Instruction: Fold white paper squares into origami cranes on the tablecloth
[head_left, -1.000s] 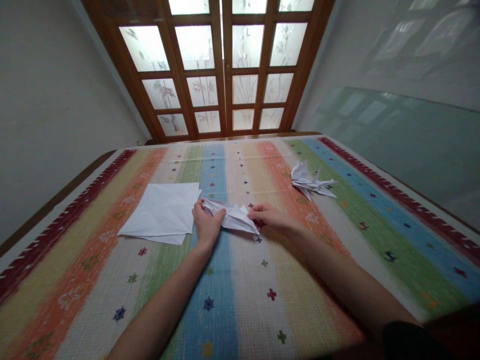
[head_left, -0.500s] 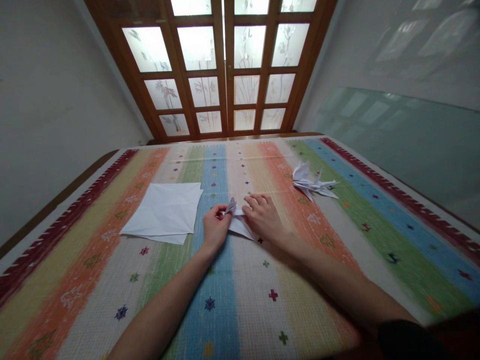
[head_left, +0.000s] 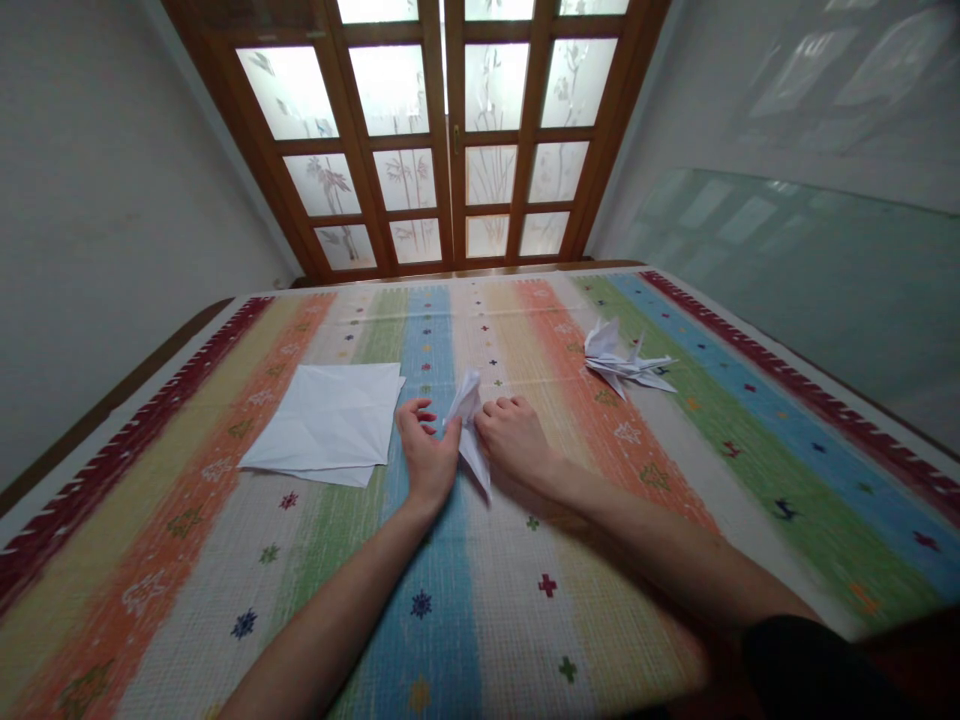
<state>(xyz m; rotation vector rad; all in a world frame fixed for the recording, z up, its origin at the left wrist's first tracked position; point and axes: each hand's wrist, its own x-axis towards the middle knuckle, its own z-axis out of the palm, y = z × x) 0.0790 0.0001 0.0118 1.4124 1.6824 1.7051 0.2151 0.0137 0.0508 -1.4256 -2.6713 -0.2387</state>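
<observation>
Between left hand (head_left: 429,458), right hand (head_left: 516,436): paper (head_left: 474,460); folded

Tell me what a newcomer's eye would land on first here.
First, probably, the brightly striped tablecloth, which fills most of the lower view. Next, near its middle, the folded white paper between the left hand and the right hand. Beyond the far edge, at the top of the picture, the wood-framed doors stand out with their bright glass panes.
</observation>
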